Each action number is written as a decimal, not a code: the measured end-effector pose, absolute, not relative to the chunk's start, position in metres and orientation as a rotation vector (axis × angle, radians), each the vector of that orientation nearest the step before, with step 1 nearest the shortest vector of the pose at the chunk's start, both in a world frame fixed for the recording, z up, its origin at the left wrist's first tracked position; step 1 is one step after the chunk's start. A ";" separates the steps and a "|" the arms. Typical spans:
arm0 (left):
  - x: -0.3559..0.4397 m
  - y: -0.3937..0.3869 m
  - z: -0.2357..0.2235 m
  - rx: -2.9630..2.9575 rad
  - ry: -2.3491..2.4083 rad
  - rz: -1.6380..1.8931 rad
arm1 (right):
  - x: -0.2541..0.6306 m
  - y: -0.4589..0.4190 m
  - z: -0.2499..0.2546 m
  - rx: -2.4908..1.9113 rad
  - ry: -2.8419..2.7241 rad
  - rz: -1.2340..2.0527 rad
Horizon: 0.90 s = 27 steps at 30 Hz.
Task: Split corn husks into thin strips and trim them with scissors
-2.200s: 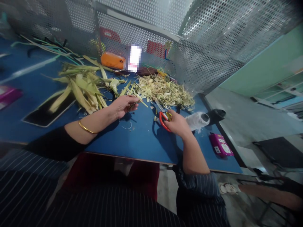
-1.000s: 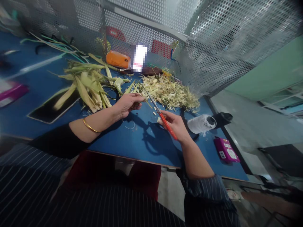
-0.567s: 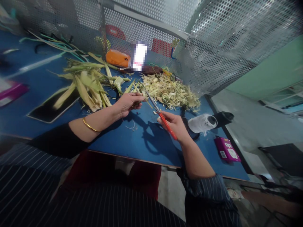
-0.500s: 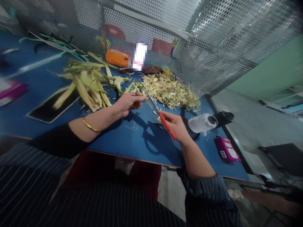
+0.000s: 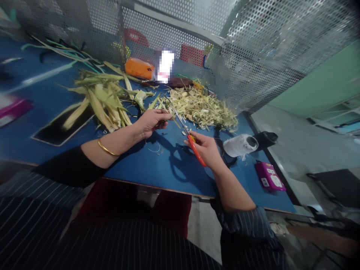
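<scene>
Two-handed, clamping a leaf strip [image 5: 177,122] in left hand [image 5: 152,123] and scissors [image 5: 196,151] in right hand [image 5: 207,150], over tabletop [image 5: 140,167] reaching from below the fingers [image 5: 161,116] to its front edge [image 5: 165,189].

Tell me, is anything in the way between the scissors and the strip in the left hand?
Nothing visible. The scissors in the right hand reach close to the thin strip pinched in the left hand; I cannot tell whether they touch it.
</scene>
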<state>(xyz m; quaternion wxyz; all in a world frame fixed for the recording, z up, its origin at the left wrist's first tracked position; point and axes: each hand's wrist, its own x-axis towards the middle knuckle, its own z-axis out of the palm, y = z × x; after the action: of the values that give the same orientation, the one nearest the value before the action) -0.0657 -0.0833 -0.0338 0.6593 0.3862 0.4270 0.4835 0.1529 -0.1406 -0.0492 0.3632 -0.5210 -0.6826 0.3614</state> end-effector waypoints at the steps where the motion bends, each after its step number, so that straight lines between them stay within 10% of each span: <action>1: -0.066 -0.083 -0.034 0.878 0.963 1.092 | 0.153 -0.141 -0.050 -1.338 -1.763 0.925; 27: -0.065 -0.083 -0.037 0.954 1.022 1.018 | 0.134 -0.129 -0.035 -1.502 -1.927 1.006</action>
<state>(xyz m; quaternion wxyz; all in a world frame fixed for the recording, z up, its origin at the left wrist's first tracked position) -0.0649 -0.0828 -0.0369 0.6489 0.4197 0.4497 0.4479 0.1341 -0.1286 -0.0346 0.2471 -0.5510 -0.7065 0.3691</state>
